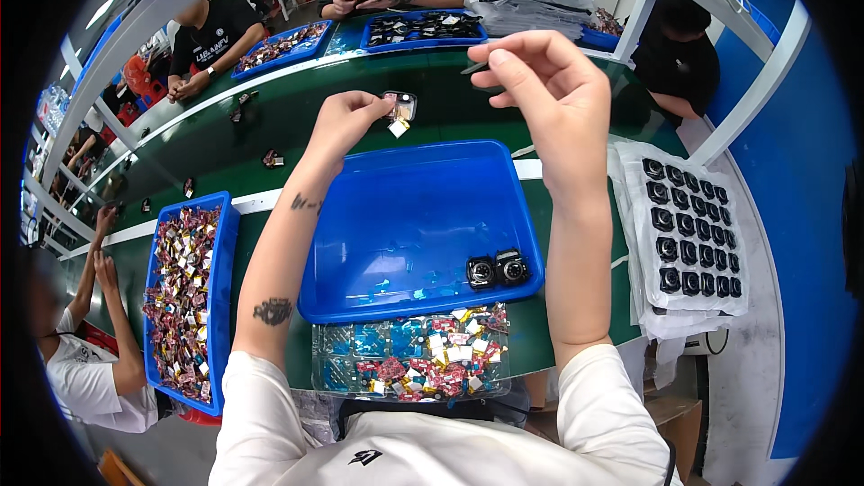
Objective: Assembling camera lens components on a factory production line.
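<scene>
Left hand (342, 126) pinches a small grey casing (407, 105) with 1 white square piece (399, 129), 12 o'clock from the blue rectangular plastic tray (405, 207). Right hand (560, 94) pinches a thin dark strip (472, 68), 1 o'clock.

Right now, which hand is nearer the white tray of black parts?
Right. The right hand is left of the white tray; the left hand is farther left of it.

Your green worktop (292, 117) carries a clear compartment tray (335, 342) at its near edge, a large blue tray (409, 207) just beyond, and a blue bin (225, 252) to the left. Past the white rail (259, 202) lie small loose assemblies (273, 158); two blue trays (423, 47) line the far edge.
</scene>
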Demonstrator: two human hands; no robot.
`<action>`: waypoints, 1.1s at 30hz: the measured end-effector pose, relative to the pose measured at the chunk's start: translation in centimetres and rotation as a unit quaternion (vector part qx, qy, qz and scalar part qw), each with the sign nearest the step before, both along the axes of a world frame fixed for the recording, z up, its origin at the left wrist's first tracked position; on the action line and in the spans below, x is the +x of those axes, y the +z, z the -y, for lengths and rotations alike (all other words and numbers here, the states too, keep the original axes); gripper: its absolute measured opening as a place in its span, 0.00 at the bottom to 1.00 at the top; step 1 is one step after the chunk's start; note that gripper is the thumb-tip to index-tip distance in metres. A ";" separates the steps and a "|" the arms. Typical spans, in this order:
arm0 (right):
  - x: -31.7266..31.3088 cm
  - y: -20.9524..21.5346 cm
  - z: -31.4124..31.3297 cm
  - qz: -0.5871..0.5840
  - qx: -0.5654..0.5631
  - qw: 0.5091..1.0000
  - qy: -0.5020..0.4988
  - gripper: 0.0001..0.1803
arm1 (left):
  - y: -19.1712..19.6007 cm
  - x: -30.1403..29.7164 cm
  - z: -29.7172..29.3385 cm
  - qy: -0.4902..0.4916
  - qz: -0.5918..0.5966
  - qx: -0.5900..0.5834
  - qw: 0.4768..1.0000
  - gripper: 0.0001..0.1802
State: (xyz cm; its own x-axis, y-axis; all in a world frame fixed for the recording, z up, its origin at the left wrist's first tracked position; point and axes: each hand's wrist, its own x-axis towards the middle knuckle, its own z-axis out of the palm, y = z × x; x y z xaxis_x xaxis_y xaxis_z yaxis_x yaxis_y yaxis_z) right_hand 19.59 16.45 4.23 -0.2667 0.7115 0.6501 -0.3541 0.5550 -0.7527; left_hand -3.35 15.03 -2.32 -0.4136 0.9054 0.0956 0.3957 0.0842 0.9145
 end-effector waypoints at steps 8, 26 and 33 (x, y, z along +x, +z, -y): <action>0.7 0.2 0.2 -0.010 0.085 0.996 0.001 0.07 | -7.4 -3.4 -9.6 -0.001 -0.251 -0.241 0.938 0.20; -1.8 -0.9 2.6 0.075 0.135 0.987 0.039 0.12 | -5.2 10.3 17.2 -0.354 -0.337 -0.043 0.872 0.12; -1.0 0.2 3.6 0.257 0.156 0.949 0.095 0.11 | -2.2 8.9 16.3 -0.322 -0.150 0.014 0.935 0.07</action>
